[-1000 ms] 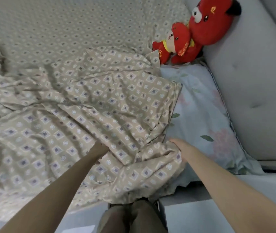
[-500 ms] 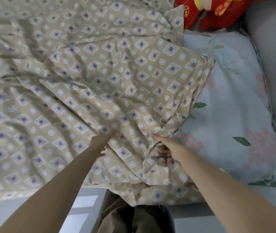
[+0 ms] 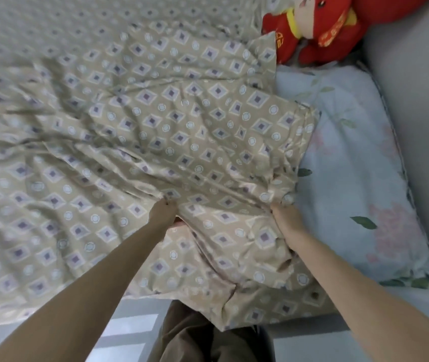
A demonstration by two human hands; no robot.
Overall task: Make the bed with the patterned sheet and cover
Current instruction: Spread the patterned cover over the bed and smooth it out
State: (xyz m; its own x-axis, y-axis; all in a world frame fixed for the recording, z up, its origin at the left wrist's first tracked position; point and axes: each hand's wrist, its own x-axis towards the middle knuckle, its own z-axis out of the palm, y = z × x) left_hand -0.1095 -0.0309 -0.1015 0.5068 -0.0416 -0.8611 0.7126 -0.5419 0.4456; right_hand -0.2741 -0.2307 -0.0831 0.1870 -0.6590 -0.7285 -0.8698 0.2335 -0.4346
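— At the far left and along the top, your patterned sheet (image 3: 51,27) lies flat over the mattress. Its small print is blurred there.

— Nearer you, the cover (image 3: 155,131) is on top of it, rumpled and spread across most of the bed. Its near edge hangs over the side toward the floor (image 3: 119,333).

— Your left hand (image 3: 162,214) is down on the cover a little left of centre, with the fingers curled into the cloth. Pleats fan out leftward from your grip.

— Between your forearms, low in the view, your dark trousers (image 3: 189,335) stand right at the bed's edge, and a drooping fold of the cover overlaps them.

— Your right hand (image 3: 286,220) grips the cover's bunched right edge. The fingertips are buried in the folds, so you cannot make them out one by one.

— That hand is just beside the pillow (image 3: 352,165), which is pale blue with pink flowers and green leaves. The cover's right edge laps onto the pillow's left side.

— Above the pillow, at the top right, a red plush toy (image 3: 312,30) sits just beside the cover's far corner.

— To the right of both, the grey padded headboard (image 3: 417,100) runs down the edge of your view, with the pillow lying along it.
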